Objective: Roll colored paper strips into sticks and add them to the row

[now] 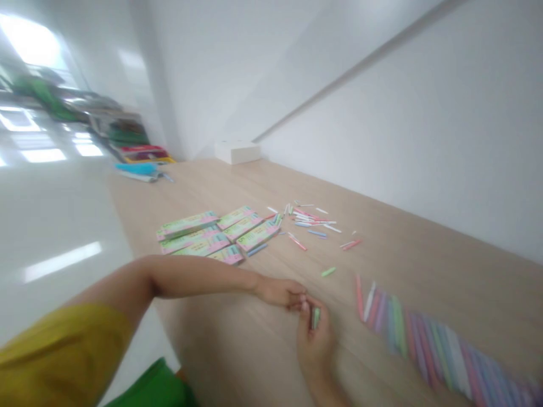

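My right hand (316,339) curls round a few chalk sticks (316,317); a green one and a darker reddish one show inside its grip. Against its fingertips, the fingers of my left hand (280,291) are pressed together, and whatever they pinch is hidden. Both hands meet just above the wooden table (237,333). A lone green chalk (328,272) lies just beyond them. To their right runs a long row of pastel chalks (441,350), side by side and blurred, with a red chalk (360,297) near its end.
Several flat chalk boxes (199,247) lie left of centre, beyond my left forearm. Loose chalks (305,217) are scattered beside them. A white box (237,152) stands at the far end by the wall, and a blue item (138,169) lies at the far left edge.
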{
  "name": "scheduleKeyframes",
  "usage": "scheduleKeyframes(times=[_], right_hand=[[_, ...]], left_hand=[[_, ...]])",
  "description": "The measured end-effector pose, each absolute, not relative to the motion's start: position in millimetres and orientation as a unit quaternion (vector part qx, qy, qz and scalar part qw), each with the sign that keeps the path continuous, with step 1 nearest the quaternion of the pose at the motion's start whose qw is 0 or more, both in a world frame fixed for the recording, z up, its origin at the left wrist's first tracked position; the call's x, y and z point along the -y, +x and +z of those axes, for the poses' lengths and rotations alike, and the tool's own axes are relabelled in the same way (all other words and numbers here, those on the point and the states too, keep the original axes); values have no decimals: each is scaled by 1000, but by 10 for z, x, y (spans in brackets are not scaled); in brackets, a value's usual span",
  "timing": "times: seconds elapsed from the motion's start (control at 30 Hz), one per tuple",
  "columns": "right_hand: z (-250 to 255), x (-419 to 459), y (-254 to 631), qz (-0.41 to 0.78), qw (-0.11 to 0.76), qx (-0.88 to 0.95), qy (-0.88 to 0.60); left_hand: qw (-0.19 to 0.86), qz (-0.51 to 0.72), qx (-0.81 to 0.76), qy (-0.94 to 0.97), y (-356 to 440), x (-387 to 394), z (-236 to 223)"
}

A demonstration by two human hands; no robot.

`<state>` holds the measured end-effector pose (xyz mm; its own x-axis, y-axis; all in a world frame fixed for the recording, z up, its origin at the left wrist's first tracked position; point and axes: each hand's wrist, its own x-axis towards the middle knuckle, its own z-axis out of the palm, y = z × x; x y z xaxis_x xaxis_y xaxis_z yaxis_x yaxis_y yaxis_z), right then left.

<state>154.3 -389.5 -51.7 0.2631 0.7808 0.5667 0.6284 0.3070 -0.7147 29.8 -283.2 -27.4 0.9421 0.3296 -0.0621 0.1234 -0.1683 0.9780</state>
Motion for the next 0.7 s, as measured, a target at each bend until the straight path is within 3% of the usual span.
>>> scheduleKeyframes(times=[0.13, 0.33, 0.53, 0.7], right_hand=[[-485, 4036, 1436, 55, 515, 625, -584], [-452, 4153, 1371, 12, 505, 622, -598], [-596, 4091, 1447, -38, 513, 638, -573], [-715, 3871, 1631, -114, 522, 629, -564]], left_hand=[[685, 96, -221, 688, 118, 3121, -206], [543, 113, -357, 751, -10, 3172, 146], [376, 175, -529, 740, -99, 2011, 508], [271, 173, -571, 755, -189, 1076, 685]])
